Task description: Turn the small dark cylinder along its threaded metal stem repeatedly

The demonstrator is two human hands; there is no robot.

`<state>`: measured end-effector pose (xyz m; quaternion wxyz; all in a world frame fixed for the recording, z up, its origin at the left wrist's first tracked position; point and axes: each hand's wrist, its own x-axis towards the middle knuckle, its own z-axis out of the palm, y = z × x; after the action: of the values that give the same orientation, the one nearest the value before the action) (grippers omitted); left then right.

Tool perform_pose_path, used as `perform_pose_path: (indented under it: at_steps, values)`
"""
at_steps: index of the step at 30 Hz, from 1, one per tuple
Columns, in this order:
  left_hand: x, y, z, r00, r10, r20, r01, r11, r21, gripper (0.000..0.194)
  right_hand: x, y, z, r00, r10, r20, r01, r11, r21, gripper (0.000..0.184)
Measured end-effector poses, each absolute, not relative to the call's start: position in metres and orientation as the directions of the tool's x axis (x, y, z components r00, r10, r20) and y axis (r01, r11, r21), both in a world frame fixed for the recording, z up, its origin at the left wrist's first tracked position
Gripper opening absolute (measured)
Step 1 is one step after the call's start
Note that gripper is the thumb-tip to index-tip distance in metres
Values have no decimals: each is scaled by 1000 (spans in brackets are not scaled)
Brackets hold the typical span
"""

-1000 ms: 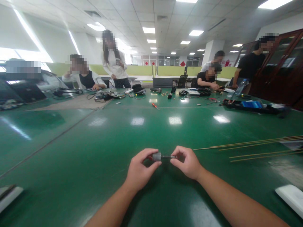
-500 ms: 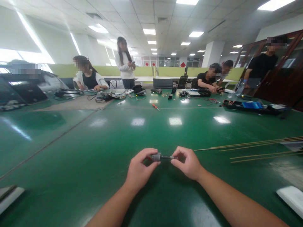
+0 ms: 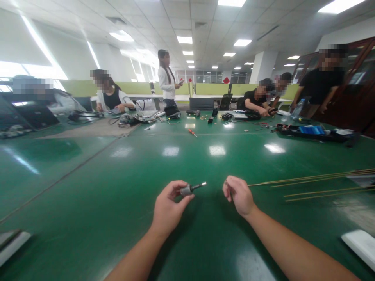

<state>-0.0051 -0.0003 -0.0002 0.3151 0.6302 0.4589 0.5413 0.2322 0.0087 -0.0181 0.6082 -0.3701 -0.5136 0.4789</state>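
My left hand (image 3: pixel 169 203) is closed around a small grey cylinder with a thin dark shaft (image 3: pixel 187 190). The shaft points right and slightly up, and its bright silver tip stands free of both hands. Part of the cylinder is hidden behind my thumb and fingers. To the right, a short gap away from the tip, my right hand (image 3: pixel 238 194) is raised over the green table (image 3: pixel 193 238) with its fingers curled together. Something tiny may be pinched at its fingertips, but it is too small to name.
Several thin brass-coloured rods (image 3: pixel 310 178) lie at the right. An orange screwdriver (image 3: pixel 191 132) lies further off. A black tray (image 3: pixel 293 134) with a blue item sits at the far right. A white object (image 3: pixel 359 246) is at the near right. Several people are around the table.
My right hand has come off the shaft and moved right, its fingers curling in. My left hand has shifted slightly left, tilting the shaft upward and baring its silver tip.
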Motion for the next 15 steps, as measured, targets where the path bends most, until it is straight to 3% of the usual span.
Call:
perform_pose_path:
  at_steps: [4, 8, 10, 12, 15]
  values:
    - [-3, 3, 5, -130, 972, 195, 64, -188, 980, 54, 228, 13, -18, 106, 975, 193, -262, 215, -941, 52]
    - [-10, 0, 24, -171, 981, -92, -198, 57, 978, 53, 223, 11, -15, 70, 980, 188, -247, 200, -948, 53]
    - [-22, -7, 37, -153, 979, -137, -253, 95, 963, 50, 222, 9, -15, 47, 980, 195, -228, 201, -953, 53]
    - [-43, -20, 48, -142, 982, -127, -197, 98, 975, 55, 220, 8, -15, 25, 978, 206, -209, 207, -956, 54]
    - [-87, -47, 54, -263, 964, -48, 132, 85, 988, 69, 218, 7, -17, -6, 976, 219, -185, 214, -959, 54]
